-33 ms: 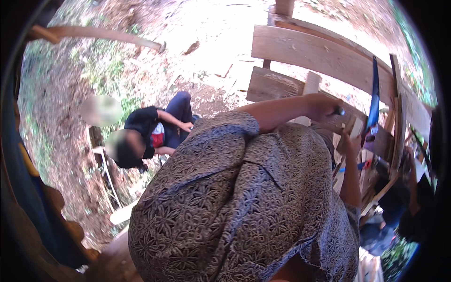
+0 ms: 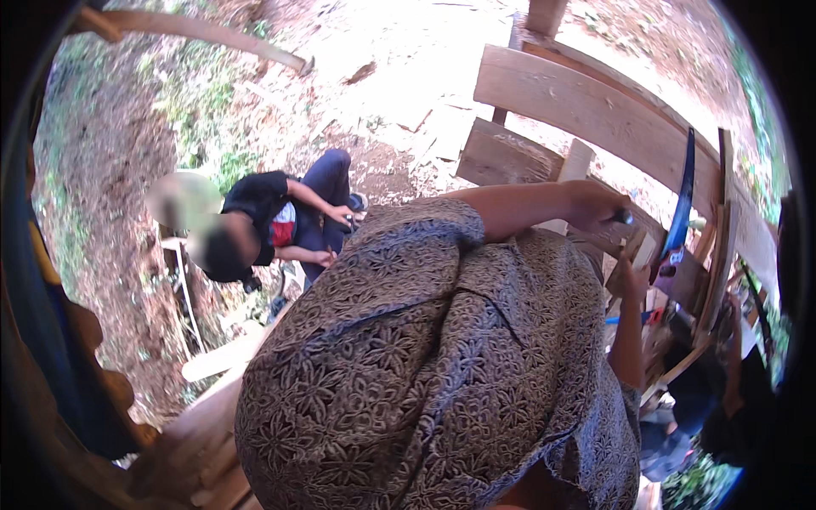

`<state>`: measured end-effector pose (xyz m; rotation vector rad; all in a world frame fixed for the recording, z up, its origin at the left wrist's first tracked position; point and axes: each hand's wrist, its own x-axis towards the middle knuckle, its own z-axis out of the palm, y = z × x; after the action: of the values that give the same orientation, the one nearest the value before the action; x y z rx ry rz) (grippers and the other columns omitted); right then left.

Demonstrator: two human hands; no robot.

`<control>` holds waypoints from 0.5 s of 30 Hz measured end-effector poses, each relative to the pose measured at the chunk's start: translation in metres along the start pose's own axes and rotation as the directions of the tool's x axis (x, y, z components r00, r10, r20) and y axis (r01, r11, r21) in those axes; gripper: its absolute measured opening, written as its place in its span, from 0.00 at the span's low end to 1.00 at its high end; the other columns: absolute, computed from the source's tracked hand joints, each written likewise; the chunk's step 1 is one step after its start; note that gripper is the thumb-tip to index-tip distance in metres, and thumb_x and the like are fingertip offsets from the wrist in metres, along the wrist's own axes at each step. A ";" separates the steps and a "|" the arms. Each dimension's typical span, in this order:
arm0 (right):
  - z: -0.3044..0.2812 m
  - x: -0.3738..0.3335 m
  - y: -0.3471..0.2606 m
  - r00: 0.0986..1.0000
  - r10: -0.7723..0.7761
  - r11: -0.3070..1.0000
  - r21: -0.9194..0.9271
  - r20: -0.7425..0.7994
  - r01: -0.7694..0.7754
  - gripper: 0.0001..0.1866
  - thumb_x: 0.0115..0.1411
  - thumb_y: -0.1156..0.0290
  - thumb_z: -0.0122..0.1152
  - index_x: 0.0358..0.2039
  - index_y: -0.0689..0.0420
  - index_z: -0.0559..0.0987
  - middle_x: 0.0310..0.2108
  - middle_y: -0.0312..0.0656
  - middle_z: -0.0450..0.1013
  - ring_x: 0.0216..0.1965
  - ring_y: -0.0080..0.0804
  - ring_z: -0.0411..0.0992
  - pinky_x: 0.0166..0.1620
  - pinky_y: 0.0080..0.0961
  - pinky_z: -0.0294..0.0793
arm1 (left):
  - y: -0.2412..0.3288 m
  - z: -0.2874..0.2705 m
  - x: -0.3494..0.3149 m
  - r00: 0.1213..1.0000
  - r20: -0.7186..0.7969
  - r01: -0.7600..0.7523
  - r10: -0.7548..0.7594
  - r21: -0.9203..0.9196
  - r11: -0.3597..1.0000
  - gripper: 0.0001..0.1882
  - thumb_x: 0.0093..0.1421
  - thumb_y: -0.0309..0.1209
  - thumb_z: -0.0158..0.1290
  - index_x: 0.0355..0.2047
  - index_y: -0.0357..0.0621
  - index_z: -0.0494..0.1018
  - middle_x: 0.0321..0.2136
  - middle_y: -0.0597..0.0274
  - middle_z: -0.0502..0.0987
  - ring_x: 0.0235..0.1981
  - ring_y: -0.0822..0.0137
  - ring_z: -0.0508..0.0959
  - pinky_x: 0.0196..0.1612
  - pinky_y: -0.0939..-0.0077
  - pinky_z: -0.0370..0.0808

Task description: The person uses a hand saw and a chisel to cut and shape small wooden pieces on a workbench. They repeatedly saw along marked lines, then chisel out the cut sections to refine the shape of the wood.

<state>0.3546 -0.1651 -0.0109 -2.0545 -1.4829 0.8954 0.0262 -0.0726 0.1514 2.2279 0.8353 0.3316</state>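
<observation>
Both my arms reach out to the right from a patterned shirt. My left hand is closed around a small thing with a rounded grey-blue end; the rest is hidden in my fist, so its kind does not show. Just below it, my right hand grips a small pale wooden block, its fingers partly hidden. Close beside the right hand, a handsaw with a blue blade stands tip up against the boards. A blue and red tool shows behind my right forearm.
Wide wooden planks form a frame ahead of my hands. At the left a seated person in a black shirt works with both hands. Another person's arm and dark clothing show at the lower right. A curved wooden pole crosses the upper left.
The view has shifted, so planks and saw sit a little lower and farther right. My hands keep their grips. The seated person's hands have moved and both show more clearly.
</observation>
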 end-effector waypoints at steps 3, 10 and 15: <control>0.010 0.008 0.032 0.971 0.221 0.965 0.125 0.095 -0.231 0.48 0.48 0.45 0.79 0.59 0.67 0.73 0.56 0.53 0.75 0.54 0.45 0.77 0.55 0.38 0.76 | 0.001 0.007 -0.005 0.994 -0.065 0.083 -0.091 -0.112 0.990 0.15 0.66 0.38 0.53 0.51 0.49 0.77 0.41 0.51 0.81 0.44 0.48 0.83 0.47 0.55 0.79; -0.003 0.012 0.034 0.952 0.273 0.952 0.106 0.136 -0.288 0.49 0.50 0.44 0.78 0.62 0.67 0.70 0.54 0.54 0.75 0.51 0.43 0.77 0.53 0.35 0.77 | -0.003 0.028 -0.007 0.988 -0.140 0.042 -0.058 -0.114 0.993 0.17 0.67 0.40 0.53 0.52 0.47 0.76 0.42 0.52 0.82 0.45 0.49 0.83 0.47 0.55 0.79; -0.001 -0.005 0.008 0.941 0.339 0.941 0.012 -0.004 -0.339 0.50 0.45 0.37 0.78 0.57 0.66 0.75 0.48 0.56 0.79 0.50 0.47 0.79 0.52 0.39 0.78 | -0.010 0.017 0.003 0.968 -0.236 -0.124 0.082 -0.170 0.978 0.12 0.69 0.36 0.52 0.46 0.41 0.74 0.33 0.44 0.81 0.37 0.44 0.83 0.42 0.53 0.79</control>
<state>0.3597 -0.1721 -0.0140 -2.3448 -1.1320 1.0204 0.0319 -0.0745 0.1321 2.0895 0.7737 0.6978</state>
